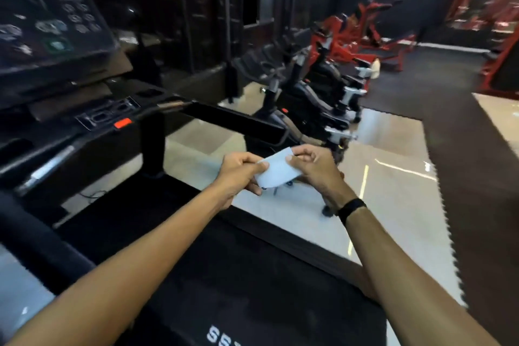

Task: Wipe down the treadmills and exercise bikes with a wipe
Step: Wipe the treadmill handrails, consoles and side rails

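Here a thin, flat white wipe [276,171] is held up in the air between two hands, above the right edge of the treadmill [224,275]. It is pinched at its left side by the left hand [238,174], with the fingers curled round it. Its right side is pinched by the right hand [314,168], thumb on top. The wipe looks soft and smooth, with one pointed corner sticking up. A small dark mark is seen at its bottom edge, but it is too blurry to be made out.

A black band [351,209] is worn on the right wrist. The treadmill belt is black and dull, and white letters on it are cut off at the bottom of the view. The console [53,22] is dark and shiny, with round buttons that are blurred. A small red tab [122,123] is seen below it. Black bikes [317,98] are lined up on the shiny pale floor [393,191]. Red machines [365,36] further back are hard to make out.
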